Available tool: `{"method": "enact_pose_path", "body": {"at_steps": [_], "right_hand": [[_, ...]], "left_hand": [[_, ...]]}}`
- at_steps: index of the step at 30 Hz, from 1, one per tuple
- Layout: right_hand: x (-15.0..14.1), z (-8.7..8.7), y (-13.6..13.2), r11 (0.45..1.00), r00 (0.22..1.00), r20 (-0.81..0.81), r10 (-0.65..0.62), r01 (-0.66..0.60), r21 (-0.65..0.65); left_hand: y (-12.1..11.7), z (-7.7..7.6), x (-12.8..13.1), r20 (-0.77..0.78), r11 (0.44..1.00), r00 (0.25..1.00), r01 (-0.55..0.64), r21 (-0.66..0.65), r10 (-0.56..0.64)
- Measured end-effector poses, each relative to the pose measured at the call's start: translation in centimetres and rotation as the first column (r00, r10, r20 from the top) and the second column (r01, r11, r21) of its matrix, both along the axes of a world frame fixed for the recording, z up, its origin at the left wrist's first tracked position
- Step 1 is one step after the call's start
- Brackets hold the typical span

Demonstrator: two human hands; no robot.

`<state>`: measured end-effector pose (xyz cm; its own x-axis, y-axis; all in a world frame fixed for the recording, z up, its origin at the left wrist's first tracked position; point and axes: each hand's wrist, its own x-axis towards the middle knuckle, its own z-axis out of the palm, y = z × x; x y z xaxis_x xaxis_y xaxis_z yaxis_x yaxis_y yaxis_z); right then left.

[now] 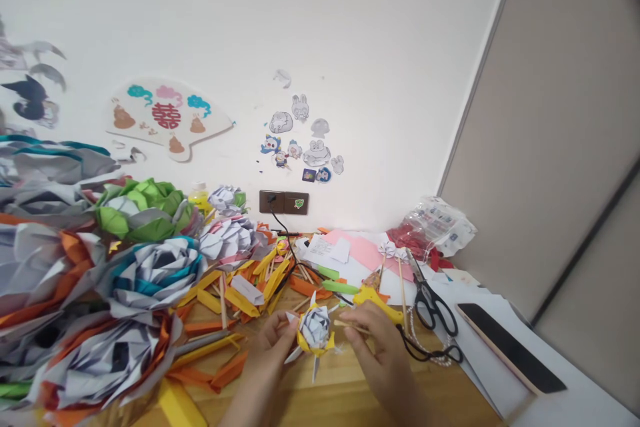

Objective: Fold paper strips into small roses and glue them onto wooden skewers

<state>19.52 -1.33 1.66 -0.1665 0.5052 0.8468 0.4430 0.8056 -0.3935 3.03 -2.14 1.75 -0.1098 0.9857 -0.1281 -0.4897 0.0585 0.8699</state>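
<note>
A small folded paper flower (315,331), yellow outside with grey-white petals, sits between my two hands over the wooden table (330,400). My left hand (273,340) pinches its left side with closed fingers. My right hand (377,340) is closed on a thin wooden stick (350,325) whose tip points at the flower's right side. Both hands are low in the head view, near the front edge.
Large paper flowers (145,273) in green, teal and orange pile up on the left. Loose yellow and orange paper strips (240,300) lie behind the hands. Black scissors (430,303), a bead string (435,355) and a dark phone (510,347) lie right; a cable (287,247) runs from the wall socket.
</note>
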Motion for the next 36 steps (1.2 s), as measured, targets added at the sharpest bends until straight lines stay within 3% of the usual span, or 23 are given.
{"method": "enact_pose_path", "body": {"at_steps": [7,15,19,25,31,36], "right_hand": [[-0.5,0.6,-0.5,0.984,0.985,0.035,0.166,-0.164,-0.065],[-0.6,0.3,-0.4,0.974,0.976,0.075,0.205,-0.196,-0.114],[-0.7,0.1,-0.4,0.980,0.983,0.089,0.163,-0.151,-0.126],[-0.8,0.2,-0.2,0.979,0.964,0.173,0.202,-0.196,-0.052],[-1.1,0.3,-0.6,0.995,0.920,0.391,-0.024,-0.017,0.101],[-1.0,0.6,-0.9,0.961,0.877,0.479,-0.045,-0.094,0.262]], "left_hand": [[-0.3,0.2,0.0,-0.010,1.000,1.000,0.006,-0.028,-0.006],[0.0,0.1,0.2,0.004,0.999,1.000,-0.012,-0.039,0.013],[0.0,0.0,0.2,-0.009,0.999,1.000,-0.004,-0.046,0.004],[-0.1,0.0,0.2,-0.017,0.999,1.000,0.003,-0.052,-0.004],[0.3,-1.1,0.0,0.084,0.990,0.995,0.060,-0.124,-0.050],[0.4,-1.4,-0.5,0.087,0.984,0.990,0.121,-0.133,-0.110]]}}
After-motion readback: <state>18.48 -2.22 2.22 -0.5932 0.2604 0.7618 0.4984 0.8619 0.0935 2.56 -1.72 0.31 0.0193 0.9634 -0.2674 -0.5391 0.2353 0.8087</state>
